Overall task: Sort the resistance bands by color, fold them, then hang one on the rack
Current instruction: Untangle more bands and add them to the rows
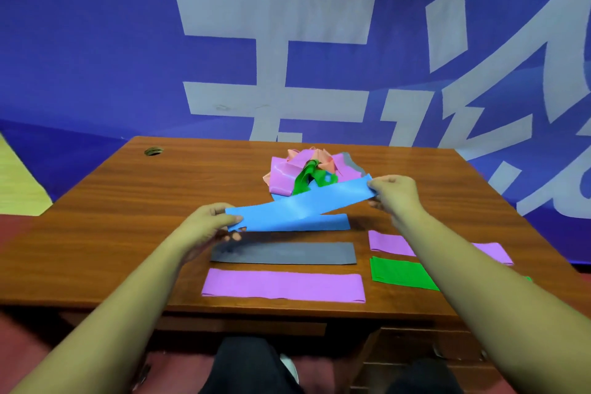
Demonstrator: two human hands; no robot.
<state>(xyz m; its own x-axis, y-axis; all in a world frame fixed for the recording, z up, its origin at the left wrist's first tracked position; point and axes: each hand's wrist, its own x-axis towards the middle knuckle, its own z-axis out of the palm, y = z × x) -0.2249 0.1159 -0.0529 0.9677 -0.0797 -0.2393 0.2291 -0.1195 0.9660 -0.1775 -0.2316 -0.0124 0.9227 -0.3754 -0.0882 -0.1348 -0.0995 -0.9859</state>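
Nearest, at the front edge of the brown wooden bench [128, 217], a folded pink band [281, 286] lies flat. To its right lies a folded green band [399, 273], partly hidden by the right arm [479, 281]. Just behind the pink one lies a flat gray band [283, 253]. To the right of that is a second pink band [390, 243], also partly under the arm.

Behind the gray band is the blue band [297, 211]. The left hand [208, 224] pinches its left end, thumb on top and fingers below. The right hand [393, 195] pinches the other end between thumb and fingers and holds it up, farther back. The lower half of the blue band lies on the bench; the top half slants up above it.

Farther back sits a messy pile of bands [307, 174], pink, orange, green and gray all tangled. At the far left corner is a round hole [153, 151] in the bench. Behind the bench hangs a blue banner [96, 41] with big white letters.
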